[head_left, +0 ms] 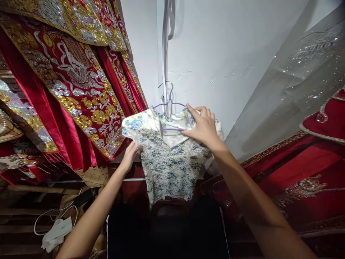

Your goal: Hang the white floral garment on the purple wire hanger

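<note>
Before the far white wall [215, 43], the floral blouse [172, 165] on its purple hanger [178, 104] looks light and soft, best held at the shoulders, where your right hand [203, 126] grips it, while your left hand [129, 155] meets the left sleeve [134, 126], its grip unclear.

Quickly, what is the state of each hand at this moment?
Left hand: at the floral garment, by one sleeve; grip cannot be told.
Right hand: holding the garment near its neckline.

1 head view, facing forward and down, garment [172, 169] near.
</note>
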Available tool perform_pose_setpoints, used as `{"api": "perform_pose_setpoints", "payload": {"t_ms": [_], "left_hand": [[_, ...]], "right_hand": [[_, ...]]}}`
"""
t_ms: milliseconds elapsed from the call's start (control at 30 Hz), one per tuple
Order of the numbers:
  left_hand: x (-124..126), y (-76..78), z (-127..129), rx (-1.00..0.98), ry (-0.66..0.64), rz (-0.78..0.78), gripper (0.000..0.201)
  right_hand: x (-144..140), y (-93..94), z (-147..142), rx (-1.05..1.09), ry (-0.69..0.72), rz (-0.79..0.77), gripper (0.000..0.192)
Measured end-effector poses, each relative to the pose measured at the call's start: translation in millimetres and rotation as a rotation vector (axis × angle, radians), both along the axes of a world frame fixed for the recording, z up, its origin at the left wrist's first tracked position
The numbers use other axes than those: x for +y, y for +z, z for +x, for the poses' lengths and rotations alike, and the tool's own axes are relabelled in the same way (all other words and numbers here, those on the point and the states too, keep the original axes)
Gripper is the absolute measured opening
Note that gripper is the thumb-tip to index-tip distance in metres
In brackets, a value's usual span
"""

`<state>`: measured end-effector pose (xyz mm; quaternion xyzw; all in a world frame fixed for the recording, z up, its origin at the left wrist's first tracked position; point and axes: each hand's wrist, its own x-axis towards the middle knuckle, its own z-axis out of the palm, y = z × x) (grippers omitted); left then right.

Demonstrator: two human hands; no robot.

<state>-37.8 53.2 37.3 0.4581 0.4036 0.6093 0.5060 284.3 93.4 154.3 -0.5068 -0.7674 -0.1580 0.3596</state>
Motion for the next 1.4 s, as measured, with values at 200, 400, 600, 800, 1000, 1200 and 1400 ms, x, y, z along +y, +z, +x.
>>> {"api": "perform_pose_setpoints", "payload": {"t_ms": [200, 400, 600, 800, 1000, 1200, 1400], "left_hand": [[-12, -41.6, 31, 0.042, 0.205, 0.064, 0.054], [-36, -75.2, 48, -0.095, 0.326, -0.134, 0.043], [-50, -77.5, 52, -0.224, 0.242, -0.209, 0.053], [-67, -61.4, 49, -0.305, 0.189, -0.256, 0.057], [-81, -48.9, 49, -0.341, 0.196, -0.286, 0.059], [-96, -37.2, 65, -0.380, 0.189, -0.302, 0.056], [-102, -43.1, 72, -0.224, 0.344, -0.221, 0.056]], "right_hand": [[-13, -22.0, -10, 0.012, 0.135, -0.043, 0.102], [-45, -85.5, -19, 0.186, 0.324, -0.102, 0.070], [-82, -185.0, -89, 0.939, 0.219, -0.662, 0.036], [-85, -210.0, -132, 1.148, 0.431, -0.908, 0.044], [-92, -195.6, -124, 1.077, 0.536, -0.963, 0.033], [-115, -194.8, -123, 1.008, 0.505, -0.931, 0.023], [-119, -183.9, -107, 1.035, 0.416, -0.943, 0.023]]}}
